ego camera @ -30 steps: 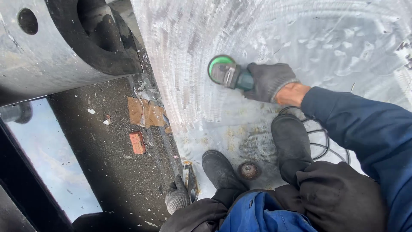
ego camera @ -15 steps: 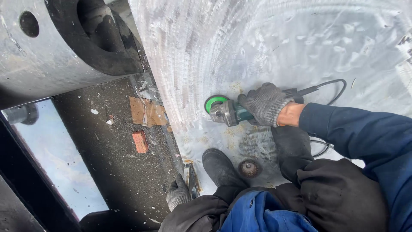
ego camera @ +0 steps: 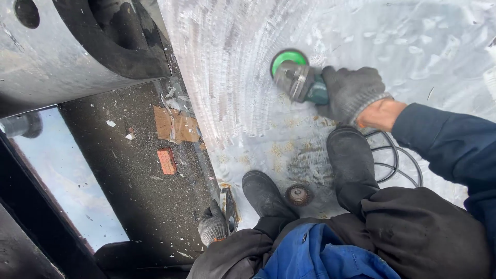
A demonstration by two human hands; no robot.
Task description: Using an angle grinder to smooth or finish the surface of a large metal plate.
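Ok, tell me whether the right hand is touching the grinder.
Touching. The head view shows the gloved right hand wrapped around the green grinder body, no gap between them.

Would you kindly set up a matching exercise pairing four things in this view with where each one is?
Things:
1. angle grinder
2. spare disc
3. cable
4. left hand

Places:
A. coiled beside the right boot
B. on the metal plate's edge
C. in the gloved right hand
D. lying between the two boots

Pairs: 1-C, 2-D, 3-A, 4-B
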